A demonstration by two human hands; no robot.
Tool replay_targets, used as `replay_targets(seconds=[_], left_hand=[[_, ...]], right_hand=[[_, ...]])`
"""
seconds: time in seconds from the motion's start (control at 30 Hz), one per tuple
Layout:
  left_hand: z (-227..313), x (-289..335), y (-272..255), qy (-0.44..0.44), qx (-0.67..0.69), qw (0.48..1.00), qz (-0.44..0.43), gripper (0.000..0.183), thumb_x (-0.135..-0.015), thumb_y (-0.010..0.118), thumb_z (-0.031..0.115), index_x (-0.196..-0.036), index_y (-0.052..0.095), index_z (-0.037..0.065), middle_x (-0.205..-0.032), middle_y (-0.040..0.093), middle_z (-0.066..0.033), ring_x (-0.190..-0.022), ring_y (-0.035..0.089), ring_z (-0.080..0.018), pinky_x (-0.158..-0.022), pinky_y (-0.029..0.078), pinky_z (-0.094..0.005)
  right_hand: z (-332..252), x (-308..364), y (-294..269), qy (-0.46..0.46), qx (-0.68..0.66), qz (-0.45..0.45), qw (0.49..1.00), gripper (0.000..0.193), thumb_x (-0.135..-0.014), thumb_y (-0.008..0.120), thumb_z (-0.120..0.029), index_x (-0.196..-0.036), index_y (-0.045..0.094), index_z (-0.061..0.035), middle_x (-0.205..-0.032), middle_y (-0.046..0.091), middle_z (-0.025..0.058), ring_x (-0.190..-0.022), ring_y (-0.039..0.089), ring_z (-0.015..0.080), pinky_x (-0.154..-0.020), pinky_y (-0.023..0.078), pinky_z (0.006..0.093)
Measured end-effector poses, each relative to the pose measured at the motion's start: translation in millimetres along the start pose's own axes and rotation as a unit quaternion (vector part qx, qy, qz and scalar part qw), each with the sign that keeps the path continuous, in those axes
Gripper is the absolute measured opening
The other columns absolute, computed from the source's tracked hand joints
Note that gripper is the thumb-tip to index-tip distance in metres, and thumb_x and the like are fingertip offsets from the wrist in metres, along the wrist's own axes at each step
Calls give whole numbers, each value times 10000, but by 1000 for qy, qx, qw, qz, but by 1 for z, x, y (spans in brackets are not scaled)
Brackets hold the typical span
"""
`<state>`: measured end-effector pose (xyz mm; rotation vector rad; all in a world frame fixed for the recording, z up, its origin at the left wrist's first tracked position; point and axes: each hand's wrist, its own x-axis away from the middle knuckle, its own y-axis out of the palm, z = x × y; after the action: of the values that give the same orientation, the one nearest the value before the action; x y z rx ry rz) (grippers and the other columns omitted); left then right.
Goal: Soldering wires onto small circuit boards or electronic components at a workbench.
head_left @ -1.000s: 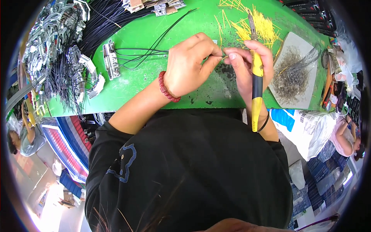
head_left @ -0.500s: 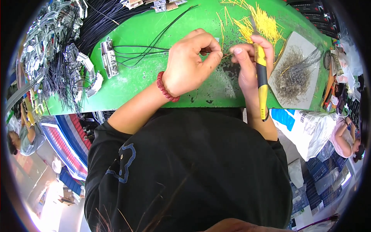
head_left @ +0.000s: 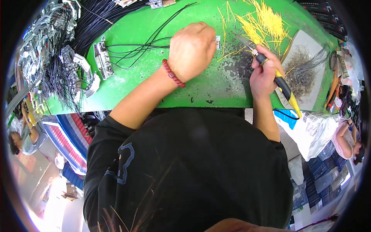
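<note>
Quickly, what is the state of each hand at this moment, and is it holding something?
Left hand: curled, its grip hidden underneath; whether it holds anything cannot be told.
Right hand: closed around the yellow-and-black soldering iron.

Looks steeply down from the wearer's head through one wide fisheye lens, the left of a side-by-side pair. Faces over the chest, with the black shirt very near across the lower middle. Reaches past it to the left hand and right hand, a little farther off in the upper half, over a green table. Stays upright and unmirrored. Stretches sideways to one distant person at left and another person at right, both tilted near the curved dark rim.
</note>
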<state>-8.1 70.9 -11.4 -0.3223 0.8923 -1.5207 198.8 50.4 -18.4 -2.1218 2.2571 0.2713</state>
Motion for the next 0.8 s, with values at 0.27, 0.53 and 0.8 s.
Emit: replay_targets(seconds=[0.27,0.53,0.8], left_hand=[[-3,0,-3,-15,15,1000,-21,51,-750,643,25,-773,602,46,-797,631,-90,-747,613,-292,-637,497,-380],[-4,0,-3,-8,4,1000,-21,48,-754,647,30,-770,606,49,-798,637,-87,-744,617,-289,-636,498,-375],[-3,0,-3,-7,-4,1000,-21,43,-758,642,38,-762,601,51,-780,625,-86,-722,610,-292,-619,493,-380]], right_hand=[[-1,8,-2,20,36,15,999,188,-773,518,-55,-923,552,53,-710,561,87,-560,525,110,-532,435,214],[0,9,1,29,64,-6,998,110,-772,595,2,-881,583,14,-687,524,-29,-575,419,15,-531,317,183],[1,8,-3,31,106,-54,992,151,-771,507,20,-902,578,47,-737,578,69,-574,549,89,-553,452,207]])
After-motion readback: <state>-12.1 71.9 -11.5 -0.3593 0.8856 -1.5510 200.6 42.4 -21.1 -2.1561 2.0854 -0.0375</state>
